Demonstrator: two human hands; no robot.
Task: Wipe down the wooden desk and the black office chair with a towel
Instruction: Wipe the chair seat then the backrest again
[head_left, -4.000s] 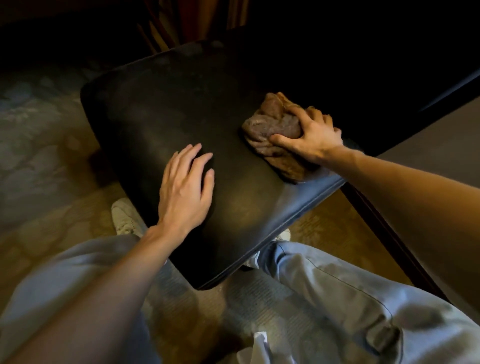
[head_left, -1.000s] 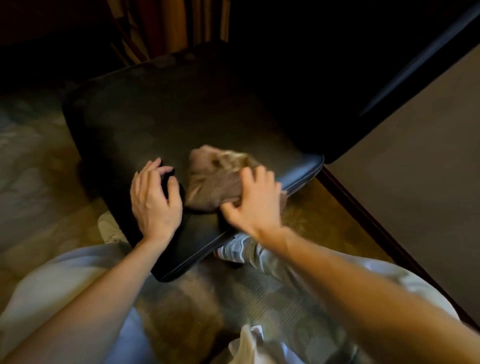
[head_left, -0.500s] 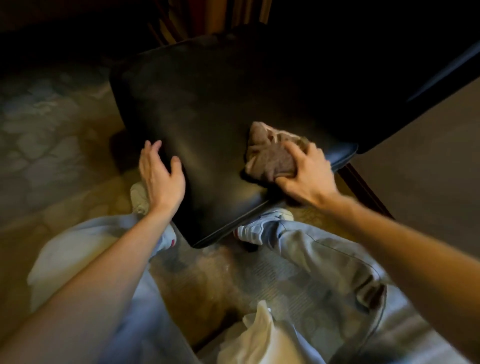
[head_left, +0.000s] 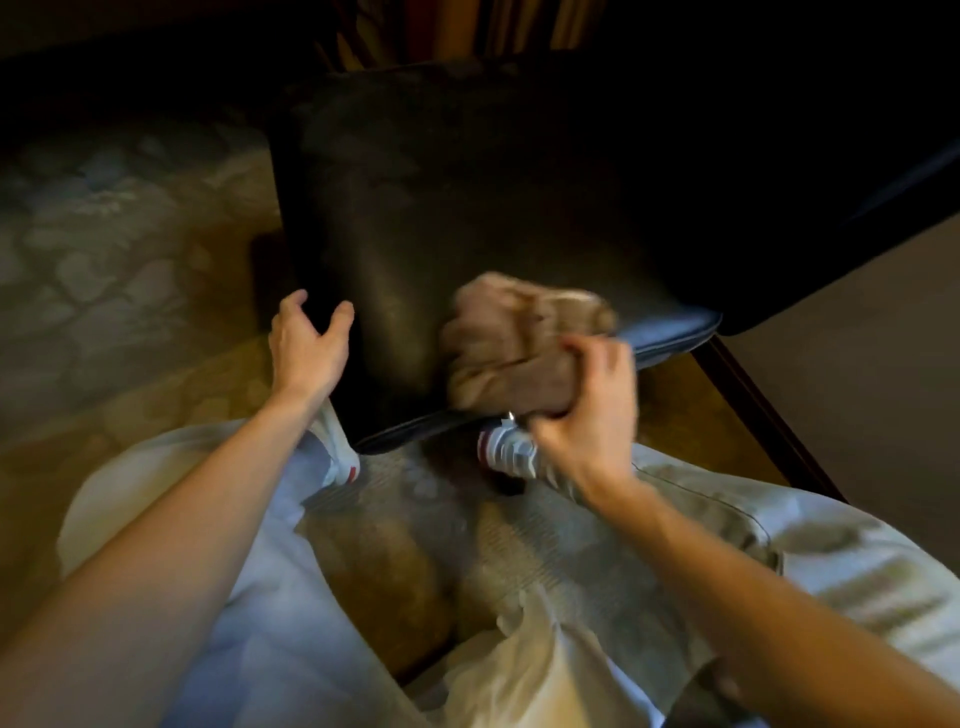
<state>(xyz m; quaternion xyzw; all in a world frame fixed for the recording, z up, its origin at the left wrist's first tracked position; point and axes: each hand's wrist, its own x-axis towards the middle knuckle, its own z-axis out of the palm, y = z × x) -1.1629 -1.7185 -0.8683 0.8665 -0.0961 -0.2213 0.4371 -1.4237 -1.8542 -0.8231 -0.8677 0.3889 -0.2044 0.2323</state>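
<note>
- Black, leather-like seat (head_left: 467, 208) of the office chair filled the middle of the head view. Its near edge sat just above the person's knees and shoes.
- Brownish towel (head_left: 519, 338) lay bunched on the seat at the near edge, toward the near right corner, with its lower fold spilling over that edge. It was blurred and read as a rounded wad with no clear long axis.
- Right hand (head_left: 587, 410) gripped the towel from the near side, fingers curled tight into the cloth. This hand already had the towel, so no reach was needed.
- Left hand (head_left: 306, 353) was at the seat's left edge by the near left corner, well apart from the towel. Its thumb lay on top and its fingers curled over the side, holding the seat as a brace.
- From the towel, nearly all of the seat lay ahead toward the far edge and across to the left. By my judgement the coming stroke had to push away from the body, or sweep left along the near edge, where the bracing hand stood in the path.
- Deep shadow covered the far edge and whatever rose behind it, so I could not tell their state.
</note>
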